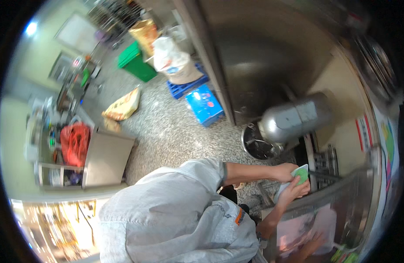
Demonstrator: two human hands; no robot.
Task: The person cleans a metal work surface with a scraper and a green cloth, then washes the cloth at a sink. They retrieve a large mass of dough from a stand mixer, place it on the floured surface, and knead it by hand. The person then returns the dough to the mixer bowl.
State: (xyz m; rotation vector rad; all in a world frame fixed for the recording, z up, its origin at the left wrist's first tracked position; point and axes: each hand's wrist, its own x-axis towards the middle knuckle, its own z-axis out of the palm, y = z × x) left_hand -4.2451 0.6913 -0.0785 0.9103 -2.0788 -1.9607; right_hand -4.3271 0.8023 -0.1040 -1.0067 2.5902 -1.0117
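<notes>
My left hand (285,172) and my right hand (295,190) are close together, both gripping a small flat white-and-green item (301,174). Its exact kind cannot be told. The right fingers lie over its green face, while the left hand holds its upper left side. A whitish part (280,191) hangs below the hands, partly hidden by them. Just beyond the left hand is a metal mixing bowl (243,139), under the rounded metal head of a mixer (287,120).
A steel-framed cabinet with a see-through front (336,197) stands close beside my right hand. On the speckled floor are a blue box (204,105), a blue pallet (185,86) bearing a white sack (175,64), a green bin (136,62) and a yellowish sack (123,106).
</notes>
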